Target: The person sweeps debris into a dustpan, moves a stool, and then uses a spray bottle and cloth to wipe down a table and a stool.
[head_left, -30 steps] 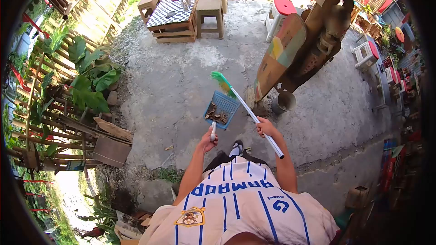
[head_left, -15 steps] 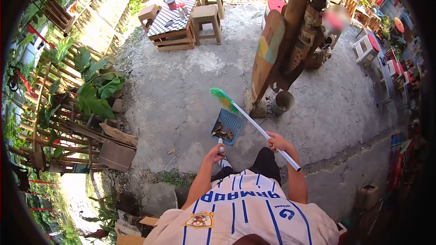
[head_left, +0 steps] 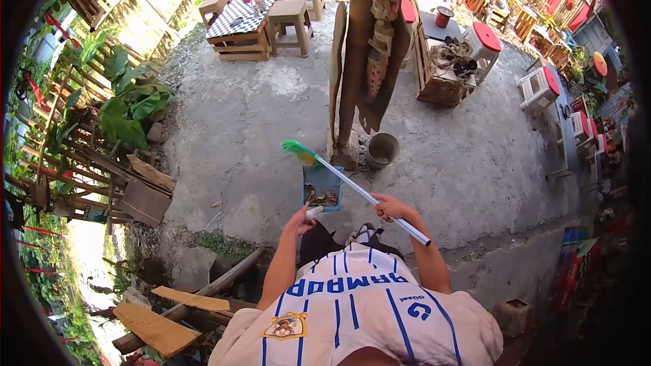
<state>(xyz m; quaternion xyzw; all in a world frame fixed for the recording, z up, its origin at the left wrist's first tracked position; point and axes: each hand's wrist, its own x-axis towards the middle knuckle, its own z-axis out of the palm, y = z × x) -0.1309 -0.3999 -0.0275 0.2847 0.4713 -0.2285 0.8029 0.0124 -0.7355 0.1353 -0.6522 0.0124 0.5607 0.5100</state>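
Note:
My left hand point(head_left: 298, 219) is closed round the pale handle of a blue dustpan point(head_left: 332, 175), held out in front of my legs. Brown dry leaves point(head_left: 324, 196) lie in the pan, toward the handle side. In my right hand point(head_left: 392, 208) is the pole of a broom point(head_left: 352, 186), fingers wrapped round its upper part. The pole slants across the view, and its green bristle head point(head_left: 298, 150), yellowish underneath, overlaps the ground just beyond the pan's far left corner.
A grey bucket point(head_left: 382, 151) stands beside a wooden post point(head_left: 355, 47) just ahead. Beyond are a checkered table point(head_left: 247, 10) with stools point(head_left: 290, 27), and a wooden crate point(head_left: 441, 88). Planks point(head_left: 156, 329) and cardboard point(head_left: 146, 202) lie left, along a bamboo fence. The concrete is cracked.
My view has moved forward and turned right, so the post and bucket appear further left. Both hands keep their grips on dustpan and broom. My other foot now shows in front.

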